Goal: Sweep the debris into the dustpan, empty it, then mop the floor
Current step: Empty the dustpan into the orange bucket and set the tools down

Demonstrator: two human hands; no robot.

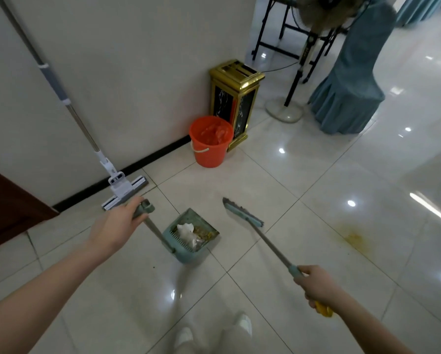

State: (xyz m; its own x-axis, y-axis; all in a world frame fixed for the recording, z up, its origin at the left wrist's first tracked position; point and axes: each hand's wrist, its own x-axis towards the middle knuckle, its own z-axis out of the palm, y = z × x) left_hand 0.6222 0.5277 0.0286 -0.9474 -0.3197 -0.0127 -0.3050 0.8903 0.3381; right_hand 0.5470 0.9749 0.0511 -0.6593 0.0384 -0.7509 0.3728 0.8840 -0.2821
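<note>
The left hand (117,226) is curled tight round the top of the dustpan handle (148,221). The right hand (319,287) is curled round the broom stick (273,247), near its yellow end.

The dustpan handle slants down and to the right from the left hand to the dustpan (188,254), which sits low between the two hands. I cannot tell if it touches the floor (303,175) or hangs just above it. The debris (191,232) is inside it: a white crumpled paper and some small brown bits. So the sweeping looks done, and the emptying comes next.

The broom stick points up and to the left from the right hand. The broom head (242,213) is just beside the dustpan, to its right, and not touching it.

The orange bucket (210,149) stands straight ahead of the dustpan, by the wall (137,72), with its top open. The gold bin (236,98) touches it from behind. The left hand carries the pan, so it is the one to go there. The tiles between the pan and the bucket are bare, so there is room to walk.

The mop (126,190) leans on the wall, close in front of the left hand. A yellow stain (354,238) on the floor waits off to the right.
</note>
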